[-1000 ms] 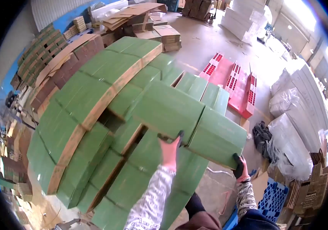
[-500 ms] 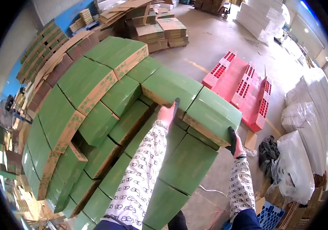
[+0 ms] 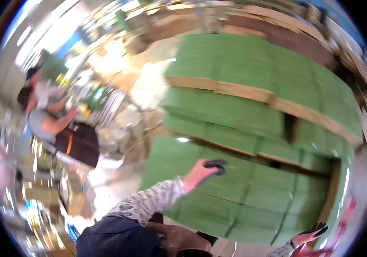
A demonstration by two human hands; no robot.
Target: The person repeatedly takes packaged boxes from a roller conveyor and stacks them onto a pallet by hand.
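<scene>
Green boxes (image 3: 222, 175) with brown cardboard sides are stacked in front of me in stepped rows, blurred by motion. My left hand (image 3: 205, 171) is over the near boxes, its dark-tipped fingers curled together; whether it touches a box top is unclear, and nothing shows in it. Down at the lower right, my right hand (image 3: 312, 234) has its dark-tipped fingers spread beside the corner of the stack, holding nothing. A higher row of green boxes (image 3: 243, 60) stands behind, with gaps between rows.
Two people (image 3: 48, 115) are at the left beside a cluttered work area. Flattened cardboard (image 3: 284, 19) lies behind the stack. Part of a red pallet (image 3: 344, 220) shows at the lower right. More cardboard (image 3: 42, 195) is at the lower left.
The view has swung left, bringing the two people into sight. Both hands have come off the green boxes they held at the stack's end; the right hand has opened.
</scene>
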